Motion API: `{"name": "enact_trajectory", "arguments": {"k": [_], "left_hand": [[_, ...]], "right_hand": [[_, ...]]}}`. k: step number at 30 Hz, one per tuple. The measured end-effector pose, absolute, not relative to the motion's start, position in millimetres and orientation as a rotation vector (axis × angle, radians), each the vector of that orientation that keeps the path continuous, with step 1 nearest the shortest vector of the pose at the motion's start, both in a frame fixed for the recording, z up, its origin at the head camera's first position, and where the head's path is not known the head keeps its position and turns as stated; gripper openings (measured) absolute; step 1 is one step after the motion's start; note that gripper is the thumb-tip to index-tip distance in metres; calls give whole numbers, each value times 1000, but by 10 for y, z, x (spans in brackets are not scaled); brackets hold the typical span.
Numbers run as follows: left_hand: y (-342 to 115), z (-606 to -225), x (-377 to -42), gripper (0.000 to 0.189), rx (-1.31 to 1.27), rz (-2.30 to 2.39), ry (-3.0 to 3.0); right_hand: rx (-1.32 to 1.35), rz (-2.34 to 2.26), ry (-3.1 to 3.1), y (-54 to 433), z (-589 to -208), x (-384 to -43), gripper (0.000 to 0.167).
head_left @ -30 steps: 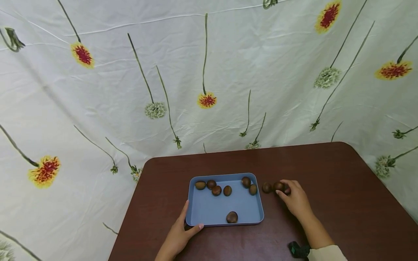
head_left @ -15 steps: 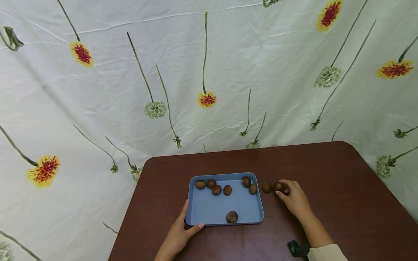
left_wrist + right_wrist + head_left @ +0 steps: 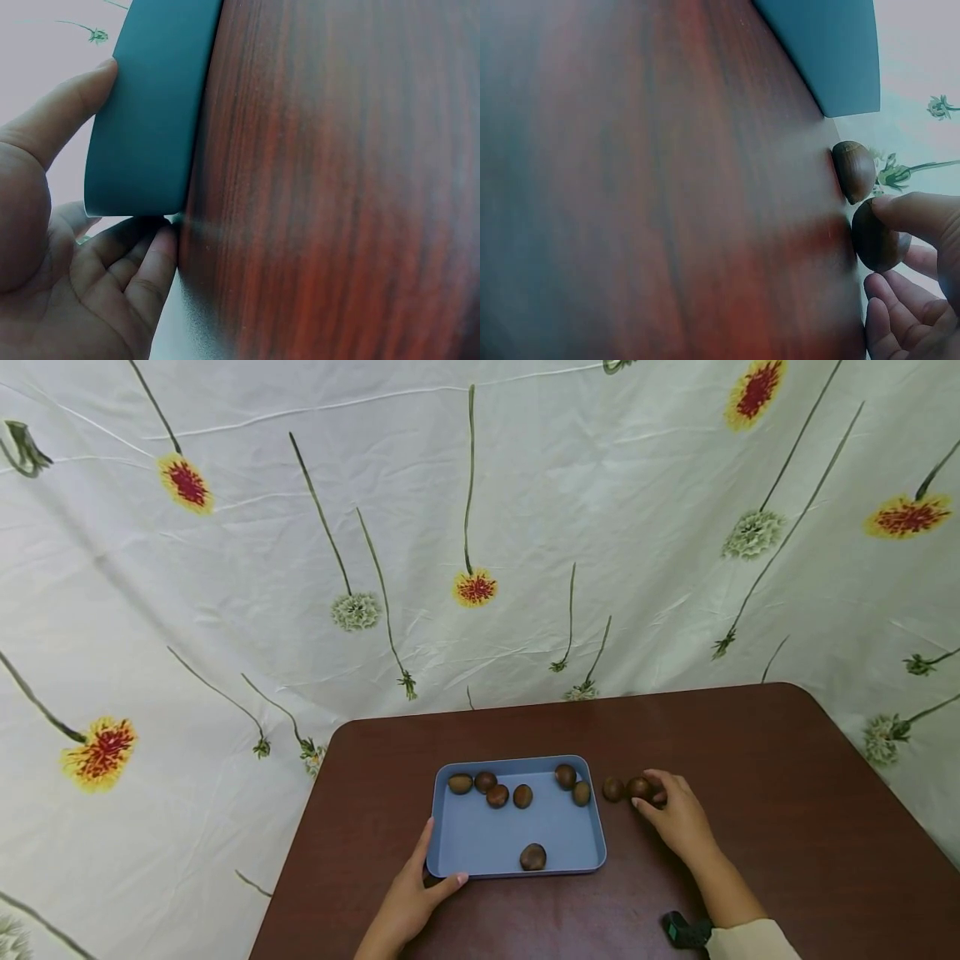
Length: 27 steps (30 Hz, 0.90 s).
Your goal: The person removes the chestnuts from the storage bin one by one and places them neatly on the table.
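Note:
A blue tray (image 3: 517,827) lies on the table with several brown chestnuts in it, one of them a large chestnut (image 3: 533,857) by the near side. My left hand (image 3: 408,893) holds the tray's near left corner, thumb at the near wall and index finger along the left side. Right of the tray, my right hand (image 3: 681,822) pinches a chestnut (image 3: 880,236) low at the table surface, thumb on it in the right wrist view. Just to its left sits another chestnut (image 3: 613,789), between it and the tray. The right fingertips are partly hidden in the head view.
The dark red-brown wooden table (image 3: 750,760) has rounded far corners. A pale flower-printed cloth (image 3: 420,527) hangs right behind it. A small black device (image 3: 686,932) is at the right wrist, beside the sleeve (image 3: 752,941).
Both hands stay almost in place. The right fingers have shifted slightly around the chestnut. Tray and the chestnuts in it have not moved.

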<state>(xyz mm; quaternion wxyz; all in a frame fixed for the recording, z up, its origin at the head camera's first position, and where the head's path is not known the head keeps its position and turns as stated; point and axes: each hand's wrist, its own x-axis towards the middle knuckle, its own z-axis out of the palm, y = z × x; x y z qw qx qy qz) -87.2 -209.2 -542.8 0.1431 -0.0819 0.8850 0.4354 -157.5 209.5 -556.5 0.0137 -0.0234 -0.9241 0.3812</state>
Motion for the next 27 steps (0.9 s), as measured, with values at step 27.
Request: {"name": "enact_trajectory", "arguments": {"k": [27], "left_hand": [[-2091, -5432, -880, 111, -234, 1261, 2544]], "right_hand": [[-5, 1216, -2664, 2000, -5414, -1481, 42]]}}
